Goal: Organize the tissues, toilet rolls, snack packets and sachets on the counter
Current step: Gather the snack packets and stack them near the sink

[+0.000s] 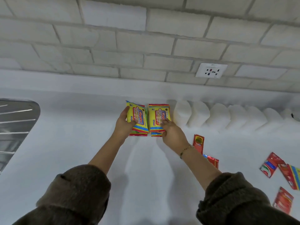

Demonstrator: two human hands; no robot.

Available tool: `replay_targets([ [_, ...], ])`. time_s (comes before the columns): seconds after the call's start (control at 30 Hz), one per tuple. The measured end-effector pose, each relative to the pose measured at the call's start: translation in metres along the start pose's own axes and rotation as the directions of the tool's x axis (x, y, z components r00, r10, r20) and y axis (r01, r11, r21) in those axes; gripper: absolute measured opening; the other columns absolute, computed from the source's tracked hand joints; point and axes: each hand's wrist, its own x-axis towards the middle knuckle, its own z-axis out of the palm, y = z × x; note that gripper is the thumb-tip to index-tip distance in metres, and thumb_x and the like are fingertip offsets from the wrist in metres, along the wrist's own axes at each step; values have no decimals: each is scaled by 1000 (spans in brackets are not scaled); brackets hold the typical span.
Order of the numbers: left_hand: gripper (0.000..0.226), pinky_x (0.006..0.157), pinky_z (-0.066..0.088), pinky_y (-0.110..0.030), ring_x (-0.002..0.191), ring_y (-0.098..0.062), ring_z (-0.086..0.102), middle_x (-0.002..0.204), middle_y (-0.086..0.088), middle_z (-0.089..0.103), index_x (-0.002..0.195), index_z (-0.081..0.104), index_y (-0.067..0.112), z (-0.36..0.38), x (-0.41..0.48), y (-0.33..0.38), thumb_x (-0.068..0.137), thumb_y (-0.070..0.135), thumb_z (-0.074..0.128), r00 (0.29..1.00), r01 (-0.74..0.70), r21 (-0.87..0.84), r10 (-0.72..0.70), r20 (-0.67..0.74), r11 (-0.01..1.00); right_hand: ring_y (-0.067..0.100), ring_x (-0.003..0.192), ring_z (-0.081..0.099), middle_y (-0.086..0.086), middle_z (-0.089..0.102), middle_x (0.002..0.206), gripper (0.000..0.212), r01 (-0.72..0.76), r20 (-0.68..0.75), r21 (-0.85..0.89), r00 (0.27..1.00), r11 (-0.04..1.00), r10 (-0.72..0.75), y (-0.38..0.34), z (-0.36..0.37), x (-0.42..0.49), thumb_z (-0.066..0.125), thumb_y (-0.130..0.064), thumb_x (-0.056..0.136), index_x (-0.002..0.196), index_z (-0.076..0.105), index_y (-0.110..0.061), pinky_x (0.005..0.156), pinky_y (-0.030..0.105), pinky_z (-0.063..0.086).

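Yellow-faced wipe packets form two stacks at frame centre in the head view, on the white counter (pixel 81 143). The left hand (pixel 125 121) grasps the left stack (pixel 141 114) by its outer edge, thumb on top. The right hand (pixel 172 133) pinches the right stack (pixel 155 116), fingers on its face, thumb at the near end. Both long axes run near-to-far, parallel, with a narrow gap between. The right stack sits just beside the first of the toilet rolls (pixel 217 115) lined up along the upper right. Loose red sachets (pixel 198 142) lie at lower right, nearer the right hand, which is probably the one to collect them.
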Motion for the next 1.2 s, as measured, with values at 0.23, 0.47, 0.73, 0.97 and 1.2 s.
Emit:
replay_targets([
  [0.23,54,108,20,-58,138,-30,26,149,-16,31,139,37,9,8,24,-32,88,9,52,995,-92,627,95,29,773,27,142,26,10,40,148,46,-3,-97,15,995,1000,4,2,4,-15,45,-7,91,136,45,-8,118,34,11],
  [0.47,48,108,27,-60,134,-35,31,144,-13,40,132,48,10,30,-13,-17,84,3,54,923,-358,595,370,108,720,21,140,32,6,43,146,47,-90,-186,165,975,982,121,14,-13,-62,47,-12,93,139,42,-15,117,31,14],
  [0.73,41,112,26,-30,135,-19,35,142,-1,46,129,54,20,132,-100,-25,89,10,54,856,-500,461,335,394,733,23,122,51,4,57,133,42,-258,-226,191,928,947,298,91,-30,-148,49,-13,90,132,50,-16,117,38,15],
  [0.97,34,92,39,-12,113,-13,54,130,-2,57,121,59,20,211,-142,-22,91,7,50,861,-412,395,209,464,821,33,112,58,14,65,120,38,-391,-398,193,807,900,436,187,-52,-228,60,-8,84,122,59,-6,100,41,42],
  [1.2,31,93,34,-9,118,-10,52,132,3,56,119,60,24,280,-168,-22,93,13,50,846,-416,406,183,501,814,42,131,35,17,35,148,62,-652,-295,-26,730,758,617,301,-83,-271,50,7,75,134,46,-10,106,58,32],
])
